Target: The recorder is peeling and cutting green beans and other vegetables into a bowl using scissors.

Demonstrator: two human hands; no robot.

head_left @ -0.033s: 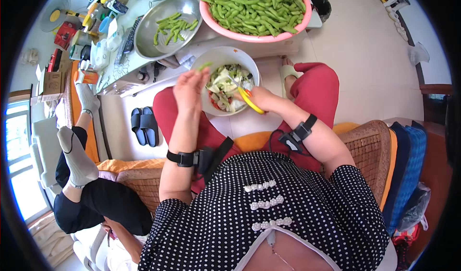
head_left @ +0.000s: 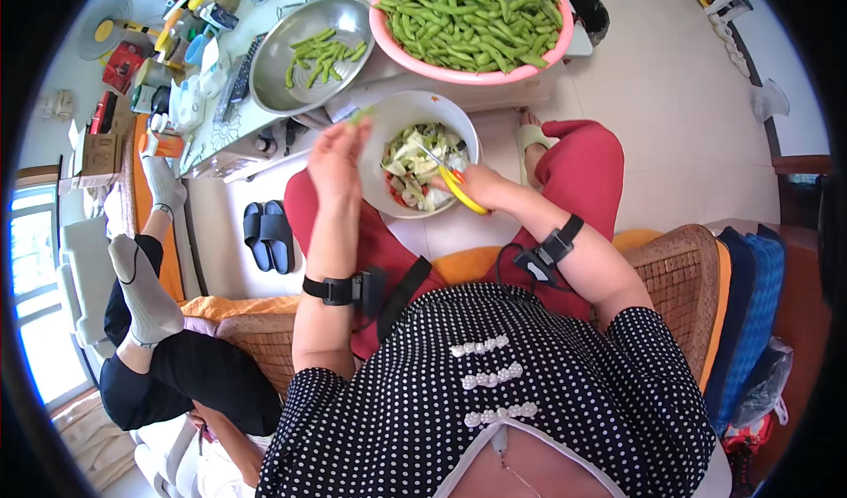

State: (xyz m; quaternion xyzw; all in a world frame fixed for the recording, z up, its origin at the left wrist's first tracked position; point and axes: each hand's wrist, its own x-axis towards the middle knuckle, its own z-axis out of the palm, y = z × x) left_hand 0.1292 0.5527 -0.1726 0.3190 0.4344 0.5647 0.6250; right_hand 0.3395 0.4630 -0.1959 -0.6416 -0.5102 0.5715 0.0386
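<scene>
My left hand (head_left: 335, 161) is closed in a pinch on a green soybean pod (head_left: 360, 115), held up at the left rim of a white bucket (head_left: 371, 180). My right hand (head_left: 490, 187) grips yellow-handled scissors (head_left: 465, 194), whose blades point into the bucket. Inside the bucket lie leafy vegetable scraps (head_left: 411, 158) and some red bits. Beyond it, a steel bowl (head_left: 269, 67) on the table contains several pods. A pink basin (head_left: 386, 46) to its right is heaped with green soybean pods (head_left: 472, 17).
Bottles, boxes and a remote control crowd the glass-topped table (head_left: 216, 127) at the left. Dark slippers (head_left: 267, 236) lie on the floor. Another person's crossed legs (head_left: 190, 370) are at my left. A black-lined bin (head_left: 584, 13) stands beyond the pink basin.
My left hand has shifted slightly left with the pod, away from the bucket's middle. The scissors in my right hand stay almost in place.
</scene>
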